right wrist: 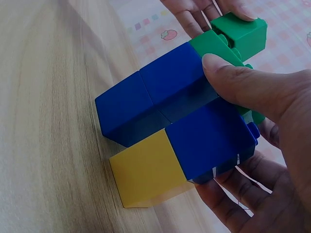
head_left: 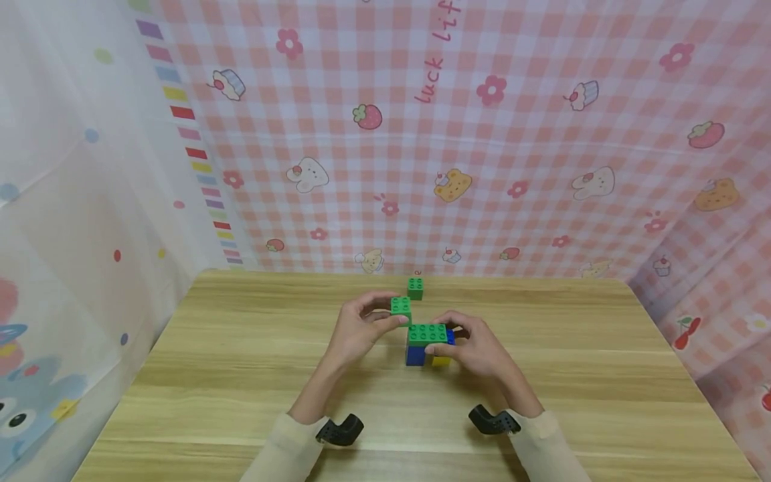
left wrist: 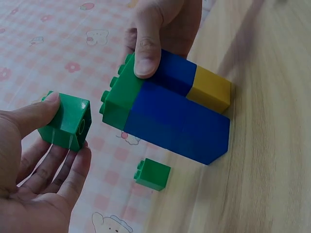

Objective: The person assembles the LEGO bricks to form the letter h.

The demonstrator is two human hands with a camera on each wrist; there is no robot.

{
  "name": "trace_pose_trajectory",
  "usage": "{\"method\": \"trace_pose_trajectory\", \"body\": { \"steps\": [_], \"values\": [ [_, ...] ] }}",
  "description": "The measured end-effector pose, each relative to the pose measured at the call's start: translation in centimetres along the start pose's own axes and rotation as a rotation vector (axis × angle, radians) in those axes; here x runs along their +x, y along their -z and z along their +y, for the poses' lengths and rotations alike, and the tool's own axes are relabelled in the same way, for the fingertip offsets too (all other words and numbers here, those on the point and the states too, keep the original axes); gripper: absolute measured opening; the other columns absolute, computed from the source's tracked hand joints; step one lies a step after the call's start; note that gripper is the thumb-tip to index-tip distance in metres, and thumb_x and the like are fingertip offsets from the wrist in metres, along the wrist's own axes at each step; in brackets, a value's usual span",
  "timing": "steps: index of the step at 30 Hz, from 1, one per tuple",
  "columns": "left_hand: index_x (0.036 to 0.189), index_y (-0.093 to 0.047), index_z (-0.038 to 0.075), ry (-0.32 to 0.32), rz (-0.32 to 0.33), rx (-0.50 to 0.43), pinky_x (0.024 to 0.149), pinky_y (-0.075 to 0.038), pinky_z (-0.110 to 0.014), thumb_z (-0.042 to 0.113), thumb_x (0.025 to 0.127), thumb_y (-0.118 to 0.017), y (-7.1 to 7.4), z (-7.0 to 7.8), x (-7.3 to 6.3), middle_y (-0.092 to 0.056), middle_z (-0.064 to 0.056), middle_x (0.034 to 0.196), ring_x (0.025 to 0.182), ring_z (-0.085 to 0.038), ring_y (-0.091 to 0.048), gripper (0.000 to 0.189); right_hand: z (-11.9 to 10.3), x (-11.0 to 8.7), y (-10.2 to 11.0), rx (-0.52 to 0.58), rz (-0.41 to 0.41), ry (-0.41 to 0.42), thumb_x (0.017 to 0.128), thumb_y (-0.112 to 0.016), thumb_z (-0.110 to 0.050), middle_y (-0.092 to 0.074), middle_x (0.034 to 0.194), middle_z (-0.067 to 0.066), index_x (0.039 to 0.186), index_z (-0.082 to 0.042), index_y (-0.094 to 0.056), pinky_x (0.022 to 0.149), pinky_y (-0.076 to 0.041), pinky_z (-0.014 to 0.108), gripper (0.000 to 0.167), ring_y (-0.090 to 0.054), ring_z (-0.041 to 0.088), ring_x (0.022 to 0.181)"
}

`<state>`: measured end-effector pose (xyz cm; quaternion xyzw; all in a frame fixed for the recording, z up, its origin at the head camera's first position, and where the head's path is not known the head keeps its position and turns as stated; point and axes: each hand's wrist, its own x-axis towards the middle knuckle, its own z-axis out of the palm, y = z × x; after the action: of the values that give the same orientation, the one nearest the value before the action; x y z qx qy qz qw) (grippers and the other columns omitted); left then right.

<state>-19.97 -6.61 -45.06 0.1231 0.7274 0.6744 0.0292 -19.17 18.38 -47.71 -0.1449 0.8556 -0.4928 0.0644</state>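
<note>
Between thumb and fingers, my left hand (head_left: 357,333) pinches a square green toy building block (head_left: 401,308), close beside the upper left end of a built stack. In the left wrist view this block (left wrist: 67,121) is apart from the stack. My right hand (head_left: 480,346) grips the stack, its thumb across the long green block (head_left: 427,331) on top and its fingers behind. Under that long block is a column of two blue blocks (right wrist: 146,92); beside it, a blue block (right wrist: 212,138) tops a yellow block (right wrist: 150,170).
Farther back on the wooden table (head_left: 241,348) stands another square green block (head_left: 415,289). A pink checked cloth (head_left: 409,147) hangs behind the table's far edge. Each wrist carries a black mount (head_left: 340,430).
</note>
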Motion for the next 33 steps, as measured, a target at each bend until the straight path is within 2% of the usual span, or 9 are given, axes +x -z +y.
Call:
{"method": "trace_pose_trajectory", "body": {
  "steps": [13,24,33],
  "values": [
    [0.123,-0.071,0.015,0.011,-0.032,-0.020,0.102,-0.059,-0.032,0.018,0.085,-0.086,-1.0,0.6,-0.1,-0.071,-0.008,0.121,0.114,-0.028,-0.070,0.041,0.1,0.0,0.0,0.001,-0.003,0.006,0.085,-0.085,-0.032,-0.071,0.111,0.000,0.115,-0.023,-0.070,0.101,-0.057,0.047,0.034,-0.064,0.019,0.102],
    [0.122,-0.072,0.017,0.023,-0.054,-0.054,0.091,-0.063,-0.034,0.014,0.085,-0.085,-1.6,0.7,-0.4,-0.071,-0.009,0.120,0.110,-0.026,-0.073,0.039,0.0,-0.1,0.0,0.001,-0.003,0.005,0.086,-0.084,-0.034,-0.071,0.112,0.001,0.114,-0.022,-0.071,0.103,-0.056,0.049,0.033,-0.064,0.020,0.104],
    [0.120,-0.073,0.016,0.015,-0.067,-0.040,0.091,-0.064,-0.034,0.014,0.084,-0.085,-1.9,0.8,-0.4,-0.070,-0.007,0.124,0.115,-0.028,-0.071,0.037,-0.1,-0.2,0.1,-0.001,-0.002,0.001,0.087,-0.084,-0.035,-0.071,0.113,0.000,0.115,-0.023,-0.071,0.103,-0.056,0.048,0.033,-0.064,0.021,0.108]
  ]
}}
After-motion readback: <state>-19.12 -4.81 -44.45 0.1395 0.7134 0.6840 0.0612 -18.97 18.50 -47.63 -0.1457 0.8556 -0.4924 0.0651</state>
